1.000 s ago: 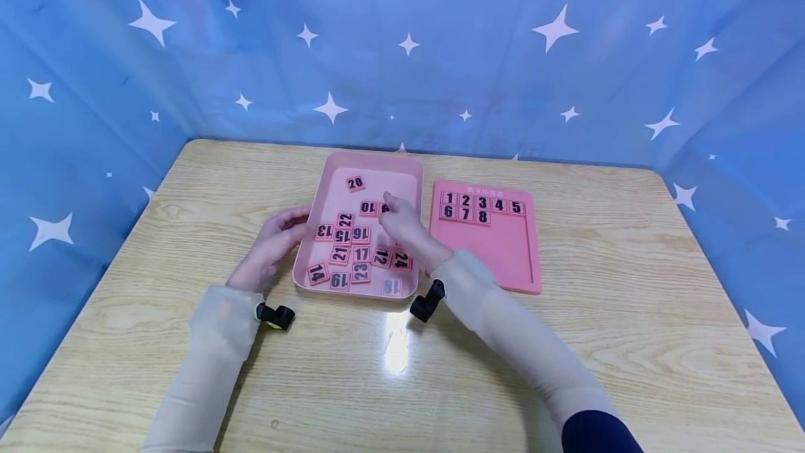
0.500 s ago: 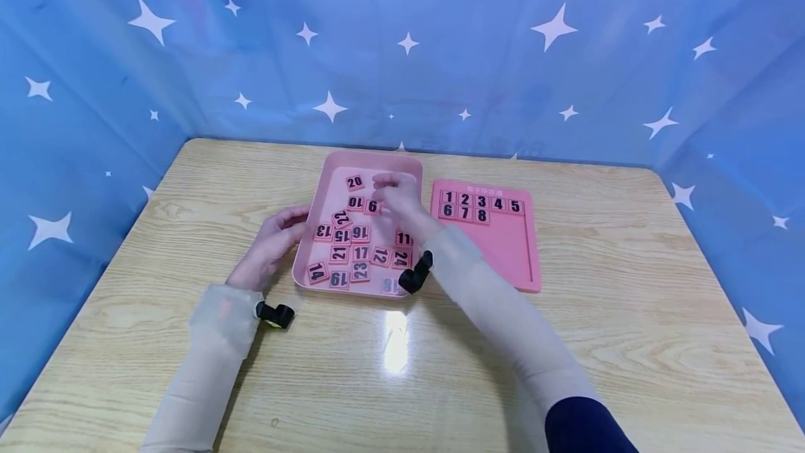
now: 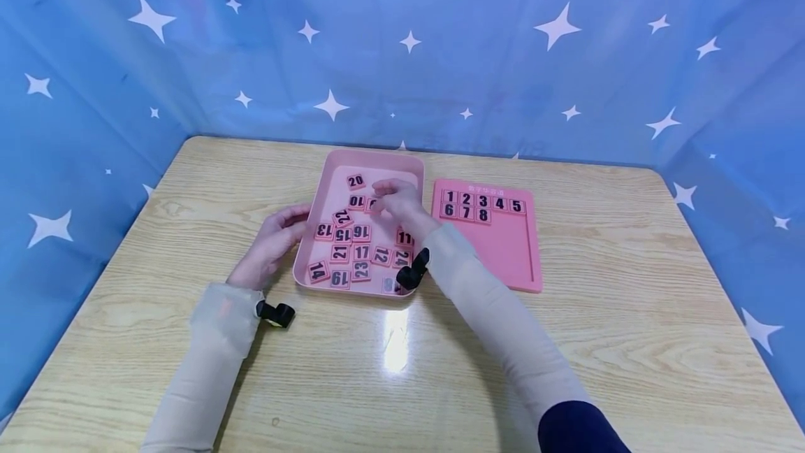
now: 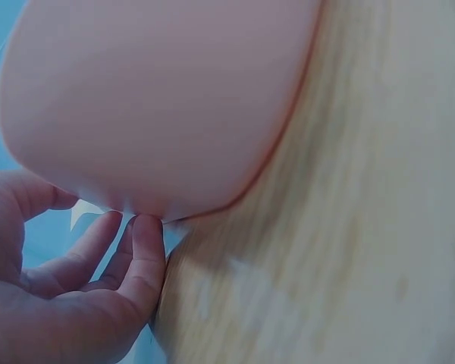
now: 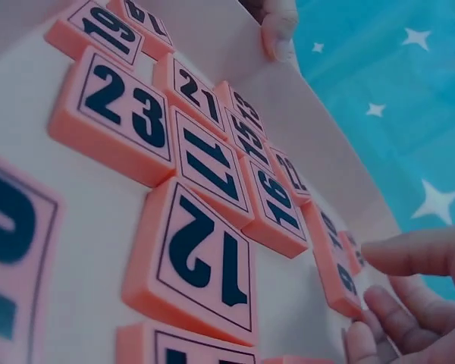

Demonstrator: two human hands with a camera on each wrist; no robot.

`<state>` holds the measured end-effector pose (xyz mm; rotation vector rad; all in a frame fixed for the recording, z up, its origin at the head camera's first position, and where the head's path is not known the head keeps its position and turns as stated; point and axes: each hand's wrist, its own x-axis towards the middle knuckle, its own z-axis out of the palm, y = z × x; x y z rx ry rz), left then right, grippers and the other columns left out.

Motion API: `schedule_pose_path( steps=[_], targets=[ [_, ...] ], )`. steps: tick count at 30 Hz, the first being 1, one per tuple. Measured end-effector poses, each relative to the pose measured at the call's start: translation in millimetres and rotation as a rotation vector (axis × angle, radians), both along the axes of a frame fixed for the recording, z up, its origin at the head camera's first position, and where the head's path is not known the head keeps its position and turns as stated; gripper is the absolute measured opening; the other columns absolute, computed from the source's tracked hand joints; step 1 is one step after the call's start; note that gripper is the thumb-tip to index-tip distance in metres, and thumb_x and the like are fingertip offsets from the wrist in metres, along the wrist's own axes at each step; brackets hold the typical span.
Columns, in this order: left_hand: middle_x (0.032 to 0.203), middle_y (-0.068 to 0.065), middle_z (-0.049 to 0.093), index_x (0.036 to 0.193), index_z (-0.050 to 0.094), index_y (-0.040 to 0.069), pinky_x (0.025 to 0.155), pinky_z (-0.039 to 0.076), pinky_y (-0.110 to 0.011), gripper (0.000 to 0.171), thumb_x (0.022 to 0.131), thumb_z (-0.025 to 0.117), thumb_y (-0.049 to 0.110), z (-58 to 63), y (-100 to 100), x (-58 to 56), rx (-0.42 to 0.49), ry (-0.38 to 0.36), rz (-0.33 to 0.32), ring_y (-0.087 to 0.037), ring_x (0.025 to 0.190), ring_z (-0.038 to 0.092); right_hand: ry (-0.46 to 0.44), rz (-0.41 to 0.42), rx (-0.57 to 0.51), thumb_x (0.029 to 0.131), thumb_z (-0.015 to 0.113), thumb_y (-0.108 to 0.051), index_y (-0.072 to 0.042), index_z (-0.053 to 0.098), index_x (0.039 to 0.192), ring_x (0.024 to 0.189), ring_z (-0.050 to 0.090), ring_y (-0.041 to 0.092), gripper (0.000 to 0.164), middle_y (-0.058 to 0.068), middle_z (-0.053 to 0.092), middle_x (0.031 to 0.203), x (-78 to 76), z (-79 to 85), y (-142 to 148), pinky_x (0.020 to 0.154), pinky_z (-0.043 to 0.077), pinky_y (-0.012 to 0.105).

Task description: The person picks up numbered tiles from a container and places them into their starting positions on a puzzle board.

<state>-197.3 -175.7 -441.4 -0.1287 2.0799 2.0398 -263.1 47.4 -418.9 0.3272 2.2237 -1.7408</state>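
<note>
A pink tray holds several loose pink number tiles, some turned sideways or upside down. My left hand rests at the tray's left side, and its fingertips touch the outer wall. Inside the tray, my right hand hovers low with thumb and forefinger apart around the edge of the 9 tile. That tile lies flat against the 10 tile, partly covered by the fingers. The 20 tile lies above them; the 22 tile is tilted below.
Right of the tray is a pink board with tiles 1 to 8 in its top two rows. Both stand on a wood-grain table, backed by a blue curtain with white stars. Each wrist carries a small black camera.
The right hand has moved up and left in the tray, and the 9 and 10 tiles have slid left. The 22 tile has turned. My left hand stays at the tray's side.
</note>
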Motion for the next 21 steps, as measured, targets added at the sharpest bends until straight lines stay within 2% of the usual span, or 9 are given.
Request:
schedule_pose_path(
  steps=[3,10,21],
  targets=[
    [0.127,-0.021,0.046,0.135,0.039,-0.010,0.085,0.045,-0.017,0.051,0.086,0.052,-0.003,1.7,-0.2,0.7,0.004,0.004,-0.005,-0.010,0.099,0.049,0.002,0.024,0.022,0.070,0.062,0.017,-0.009,0.063,0.117,0.109,0.054,0.021,0.053,0.005,0.061,0.114,0.0,-0.8,-0.1,0.082,0.051,0.030],
    [0.129,-0.023,0.044,0.136,0.038,-0.010,0.084,0.045,-0.016,0.052,0.087,0.052,-0.003,3.2,0.4,1.7,0.000,-0.001,-0.003,-0.010,0.099,0.049,0.035,0.063,0.101,0.067,0.065,0.017,-0.010,0.063,0.114,0.097,0.052,0.019,0.054,0.003,0.060,0.110,0.8,-3.5,-2.0,0.076,0.049,0.026],
    [0.128,-0.022,0.045,0.135,0.039,-0.009,0.084,0.045,-0.016,0.051,0.087,0.051,-0.003,1.9,-0.1,1.3,-0.017,0.006,-0.004,-0.009,0.098,0.049,0.069,0.172,0.271,0.068,0.070,0.011,-0.010,0.061,0.111,0.095,0.052,0.020,0.050,0.004,0.056,0.103,0.0,-4.1,-1.6,0.083,0.047,0.030]
  ],
)
